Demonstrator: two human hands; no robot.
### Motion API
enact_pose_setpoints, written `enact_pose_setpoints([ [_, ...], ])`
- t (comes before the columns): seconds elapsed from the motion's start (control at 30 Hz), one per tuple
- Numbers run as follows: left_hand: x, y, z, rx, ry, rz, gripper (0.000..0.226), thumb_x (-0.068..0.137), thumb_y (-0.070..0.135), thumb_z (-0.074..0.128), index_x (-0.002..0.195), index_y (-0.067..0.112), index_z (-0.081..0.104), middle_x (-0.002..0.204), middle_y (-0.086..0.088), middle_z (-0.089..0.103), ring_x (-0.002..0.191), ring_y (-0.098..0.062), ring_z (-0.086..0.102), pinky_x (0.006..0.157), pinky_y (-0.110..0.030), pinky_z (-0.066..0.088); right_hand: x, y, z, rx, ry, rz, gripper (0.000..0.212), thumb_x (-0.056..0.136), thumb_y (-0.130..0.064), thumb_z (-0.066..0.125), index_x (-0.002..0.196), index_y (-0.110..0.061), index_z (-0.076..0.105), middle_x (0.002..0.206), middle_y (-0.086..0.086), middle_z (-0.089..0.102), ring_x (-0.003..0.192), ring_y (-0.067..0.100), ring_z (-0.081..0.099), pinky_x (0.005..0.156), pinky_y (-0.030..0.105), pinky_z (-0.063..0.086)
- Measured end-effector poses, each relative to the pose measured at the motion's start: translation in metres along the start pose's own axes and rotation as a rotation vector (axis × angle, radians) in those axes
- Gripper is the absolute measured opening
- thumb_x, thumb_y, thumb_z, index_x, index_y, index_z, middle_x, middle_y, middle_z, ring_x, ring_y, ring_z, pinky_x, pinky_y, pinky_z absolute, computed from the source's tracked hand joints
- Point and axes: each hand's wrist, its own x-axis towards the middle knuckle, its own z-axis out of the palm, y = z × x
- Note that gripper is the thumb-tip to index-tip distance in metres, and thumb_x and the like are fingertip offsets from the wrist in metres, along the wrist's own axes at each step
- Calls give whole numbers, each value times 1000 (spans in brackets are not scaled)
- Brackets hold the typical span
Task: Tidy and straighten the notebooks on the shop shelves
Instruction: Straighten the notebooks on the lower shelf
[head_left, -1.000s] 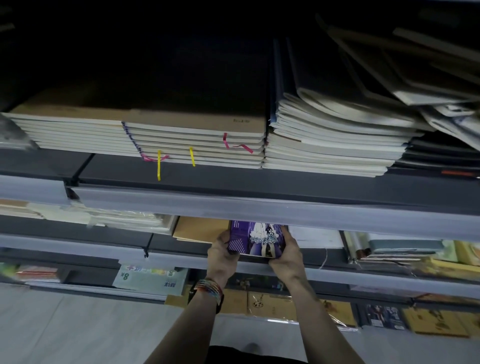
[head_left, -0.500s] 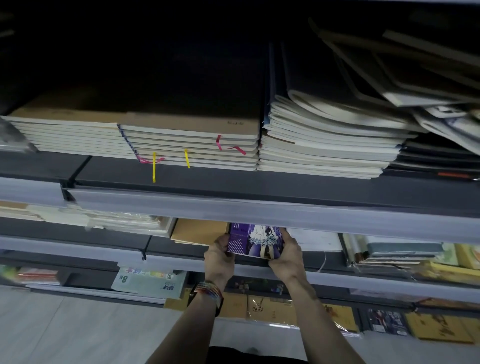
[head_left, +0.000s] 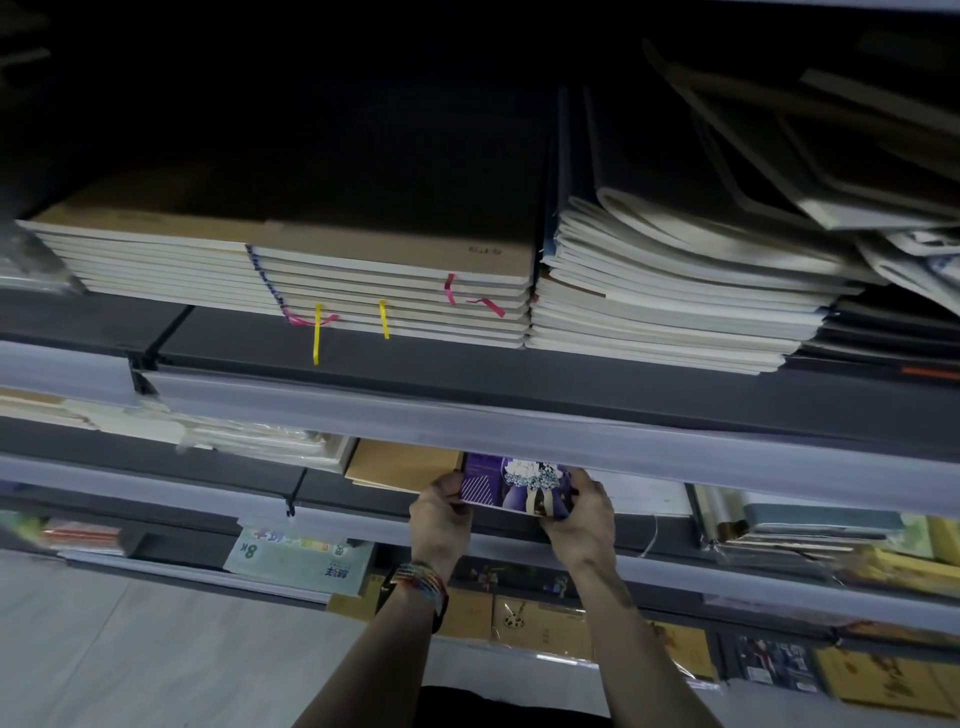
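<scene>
Under the grey shelf lip (head_left: 519, 431), the left hand (head_left: 439, 514) and right hand (head_left: 582, 514) are both gripping a small purple illustrated notebook (head_left: 511, 486) by its sides.

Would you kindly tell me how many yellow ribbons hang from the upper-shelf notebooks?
2: a long yellow ribbon hangs from the brown-covered stack, a short yellow ribbon just right of it; others may be hidden.
</scene>
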Motion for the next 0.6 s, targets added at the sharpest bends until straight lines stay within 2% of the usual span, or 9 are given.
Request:
enact_pose_setpoints([
  [0.07,0,2,-1,13,-10,-5,34,89,2,67,120,15,68,115,-1,71,112,-16,64,89,-11,41,0,-1,-1,25,21,27,46,78,-10,81,118,-16,60,117,3,63,111,22,60,93,29,48],
  [0.23,0,2,-2,52,-6,-6,31,89,0,64,118,12,69,114,-5,71,110,-18,66,84,-10,42,0,-5,-3,62,62,87,36,83,-14,78,115,-13,63,113,6,69,108,25,63,83,23,40],
  [0.43,-2,6,-3,57,-17,-6,29,92,-1,61,118,10,68,116,-5,70,111,-19,65,89,-16,45,1,-7,-3,24,64,105,26,85,-18,77,108,-14,65,104,7,70,99,26,65,77,25,44],
  [0.6,-2,5,-3,44,-83,34,38,91,-5,58,121,18,67,115,7,68,112,-10,62,89,-11,40,-8,-10,-5,-15,64,67,30,89,-20,72,117,-15,63,108,5,70,102,25,65,76,21,41],
])
